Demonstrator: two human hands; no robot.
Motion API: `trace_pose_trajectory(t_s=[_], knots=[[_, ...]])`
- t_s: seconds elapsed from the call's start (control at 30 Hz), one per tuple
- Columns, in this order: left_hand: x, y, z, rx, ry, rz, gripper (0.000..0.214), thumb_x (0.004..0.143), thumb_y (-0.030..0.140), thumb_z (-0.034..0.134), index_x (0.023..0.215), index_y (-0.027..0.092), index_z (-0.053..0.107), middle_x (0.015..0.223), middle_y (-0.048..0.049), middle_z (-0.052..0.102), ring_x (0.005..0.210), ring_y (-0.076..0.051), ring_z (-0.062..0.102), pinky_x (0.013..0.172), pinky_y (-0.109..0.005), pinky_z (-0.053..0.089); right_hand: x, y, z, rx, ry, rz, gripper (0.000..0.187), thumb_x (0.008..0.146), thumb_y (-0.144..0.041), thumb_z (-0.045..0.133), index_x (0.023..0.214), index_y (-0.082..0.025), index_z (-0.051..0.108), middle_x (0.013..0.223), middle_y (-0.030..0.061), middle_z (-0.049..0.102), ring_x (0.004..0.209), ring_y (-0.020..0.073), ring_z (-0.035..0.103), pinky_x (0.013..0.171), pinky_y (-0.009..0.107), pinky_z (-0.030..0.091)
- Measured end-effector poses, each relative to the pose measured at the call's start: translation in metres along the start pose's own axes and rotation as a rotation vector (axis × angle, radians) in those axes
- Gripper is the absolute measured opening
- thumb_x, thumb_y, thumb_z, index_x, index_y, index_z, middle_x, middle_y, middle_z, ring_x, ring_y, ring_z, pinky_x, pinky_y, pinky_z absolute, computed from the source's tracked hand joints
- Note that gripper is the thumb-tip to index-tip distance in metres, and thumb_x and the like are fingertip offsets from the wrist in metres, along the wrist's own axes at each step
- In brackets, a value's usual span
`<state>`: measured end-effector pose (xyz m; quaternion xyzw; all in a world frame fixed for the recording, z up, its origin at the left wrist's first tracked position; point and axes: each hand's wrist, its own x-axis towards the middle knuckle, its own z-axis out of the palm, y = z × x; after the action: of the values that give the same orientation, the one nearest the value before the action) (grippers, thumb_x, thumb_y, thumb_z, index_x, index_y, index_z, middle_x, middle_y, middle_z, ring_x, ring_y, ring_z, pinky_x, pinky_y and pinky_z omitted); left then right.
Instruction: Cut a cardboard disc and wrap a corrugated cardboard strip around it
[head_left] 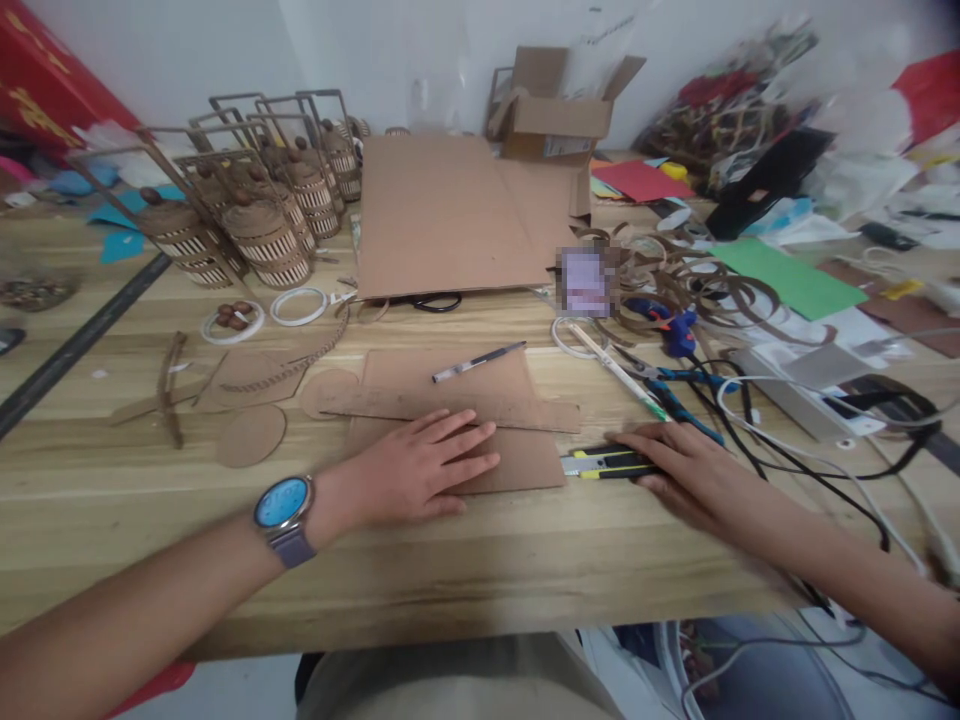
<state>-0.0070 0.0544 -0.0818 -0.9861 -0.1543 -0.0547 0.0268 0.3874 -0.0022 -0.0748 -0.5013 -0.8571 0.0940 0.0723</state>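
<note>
Rests the left hand (424, 465) flat, with fingers spread, across a cardboard sheet (525, 462) and the cardboard strip (517, 411) on its upper part. Holds a yellow-and-black utility knife (613, 463) by its rear end in the right hand (694, 470), with fingers narrowed around it; points the blade left, at the sheet's right edge. Note a pen (480, 362) just beyond the strip, a cardboard disc (251, 436) farther left, blue-handled pliers (694, 378) beyond the right hand.
</note>
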Motion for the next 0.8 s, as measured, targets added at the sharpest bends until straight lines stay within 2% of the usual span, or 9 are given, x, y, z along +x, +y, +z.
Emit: trace_pose_trajectory(t_s=[0.1,0.23,0.37,0.5,0.67,0.8], knots=[[0.005,-0.004,0.008,-0.046,-0.011,0.007,0.054,0.105,0.048,0.034,0.153,0.022,0.037,0.161,-0.0081,0.035,0.151,-0.03,0.024,0.121,-0.046,0.022,0.002,0.004,0.002,-0.025,0.021,-0.033,0.044,0.099,-0.04,0.04,0.134,-0.02,0.058,0.116,0.016,0.065,0.108,0.0309,0.064,0.092,0.05,0.055],[0.006,-0.006,0.012,-0.064,-0.015,-0.019,0.054,0.106,0.047,0.033,0.154,0.025,0.036,0.163,-0.0065,0.032,0.152,-0.029,0.021,0.123,-0.046,0.017,0.004,0.007,0.002,-0.072,0.032,-0.059,0.042,0.1,-0.036,0.04,0.133,-0.019,0.058,0.113,0.0152,0.066,0.103,0.0303,0.065,0.09,0.049,0.055],[0.008,-0.008,0.012,-0.065,-0.008,-0.024,0.053,0.106,0.047,0.031,0.154,0.025,0.037,0.163,-0.0066,0.032,0.152,-0.03,0.022,0.122,-0.048,0.016,0.011,0.007,-0.001,-0.104,0.036,-0.111,0.042,0.101,-0.034,0.039,0.135,-0.019,0.057,0.114,0.0154,0.066,0.103,0.0298,0.065,0.088,0.047,0.056],[0.009,-0.009,0.013,-0.065,-0.001,-0.027,0.054,0.106,0.049,0.03,0.154,0.025,0.037,0.162,-0.0065,0.033,0.151,-0.031,0.023,0.121,-0.048,0.018,0.017,0.003,0.001,-0.155,0.012,-0.175,0.047,0.101,-0.045,0.041,0.137,-0.021,0.058,0.108,0.014,0.066,0.096,0.0296,0.066,0.083,0.045,0.057],[0.009,-0.008,0.015,-0.072,0.034,-0.024,0.057,0.105,0.053,0.028,0.152,0.024,0.039,0.161,-0.0072,0.036,0.15,-0.032,0.026,0.12,-0.048,0.019,0.021,0.001,0.007,-0.14,0.036,-0.169,0.045,0.102,-0.045,0.037,0.13,-0.022,0.065,0.103,0.0133,0.065,0.097,0.0284,0.064,0.085,0.044,0.056],[0.009,-0.008,0.013,-0.088,0.034,-0.021,0.054,0.105,0.051,0.032,0.152,0.025,0.04,0.161,-0.007,0.036,0.15,-0.03,0.026,0.121,-0.046,0.018,0.019,0.003,0.002,-0.101,-0.015,-0.143,0.045,0.1,-0.044,0.039,0.132,-0.025,0.065,0.104,0.0127,0.065,0.096,0.0291,0.064,0.085,0.045,0.055]])
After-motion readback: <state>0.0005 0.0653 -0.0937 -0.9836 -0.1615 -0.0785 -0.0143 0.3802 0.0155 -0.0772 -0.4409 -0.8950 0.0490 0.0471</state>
